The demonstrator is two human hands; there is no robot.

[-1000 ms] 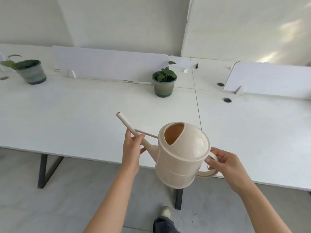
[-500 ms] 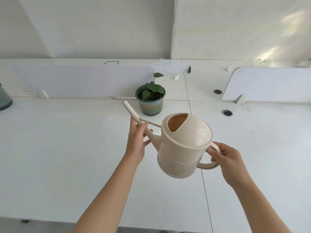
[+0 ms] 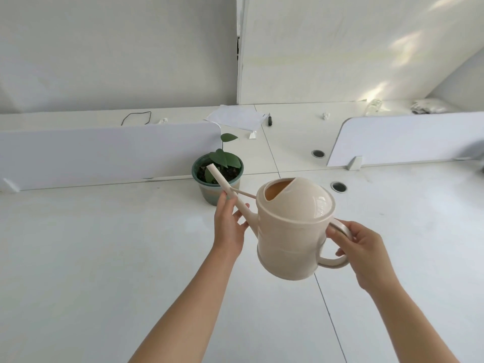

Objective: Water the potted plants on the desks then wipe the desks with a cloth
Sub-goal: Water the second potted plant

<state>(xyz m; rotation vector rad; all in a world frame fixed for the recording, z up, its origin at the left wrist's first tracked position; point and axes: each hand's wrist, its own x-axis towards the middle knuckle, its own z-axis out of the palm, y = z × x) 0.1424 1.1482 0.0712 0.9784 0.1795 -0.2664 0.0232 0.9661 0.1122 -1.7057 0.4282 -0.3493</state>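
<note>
Gripping a watering can (image 3: 293,231) by handle and spout, right hand (image 3: 360,247) and left hand (image 3: 229,226) hold its spout tip over a potted plant (image 3: 218,176) at the desk's (image 3: 104,258) far edge.

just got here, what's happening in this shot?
A person holds a cream watering can over a white desk. The right hand grips its handle and the left hand steadies the spout, whose tip sits in front of the potted plant. No water is visible pouring.
</note>
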